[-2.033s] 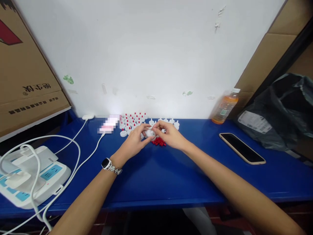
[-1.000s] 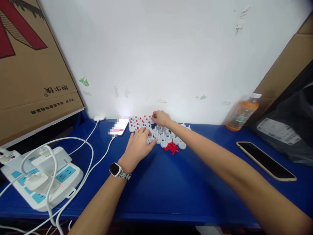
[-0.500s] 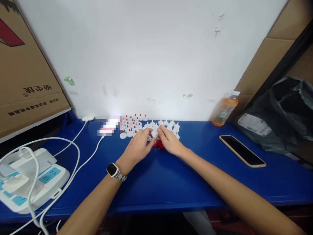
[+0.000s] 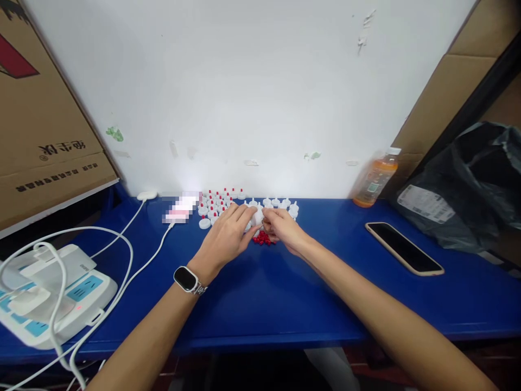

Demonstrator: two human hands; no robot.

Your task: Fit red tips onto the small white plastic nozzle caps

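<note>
Just beyond both hands, at the middle of the blue desk (image 4: 285, 293), sits the work: one small white cap (image 4: 257, 216) pinched between the fingertips of the left hand (image 4: 223, 239), which comes in from the left with fingers curled and a smartwatch (image 4: 184, 278) on its wrist. Right hand (image 4: 283, 227) meets it from the other side, fingertips drawn together against the same cap; whether a red piece sits in that pinch cannot be told. Directly below the meeting point, touching distance from both hands, lies the little heap of red plugs (image 4: 264, 238), slightly nearer the right. Behind, toward the wall: red-tipped finished caps (image 4: 217, 202) to the left, plain white caps (image 4: 280, 204) to the right. Well apart on the right, a dark phone (image 4: 404, 248) and an orange drink bottle (image 4: 374, 179); far left, a white power strip (image 4: 61, 293).
</note>
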